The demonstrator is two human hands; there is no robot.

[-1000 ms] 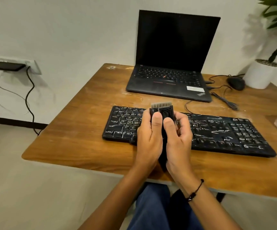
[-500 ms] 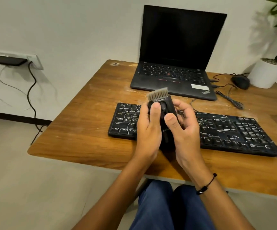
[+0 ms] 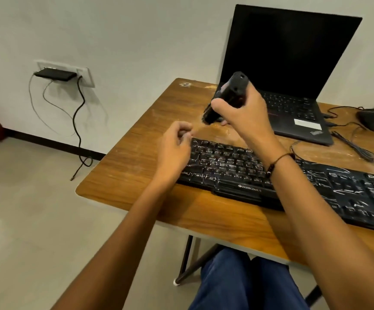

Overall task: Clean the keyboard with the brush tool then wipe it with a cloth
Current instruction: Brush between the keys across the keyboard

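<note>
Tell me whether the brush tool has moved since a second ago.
Yes. The brush tool has risen off the keyboard toward the laptop, now gripped by the right hand alone, bristle end tipped downward.

Both forearms are bare, with no sleeves in view. A thin dark cord bracelet (image 3: 279, 161) with a dark bead circles the right wrist. Blue trousers (image 3: 246, 285) cover the legs.
</note>
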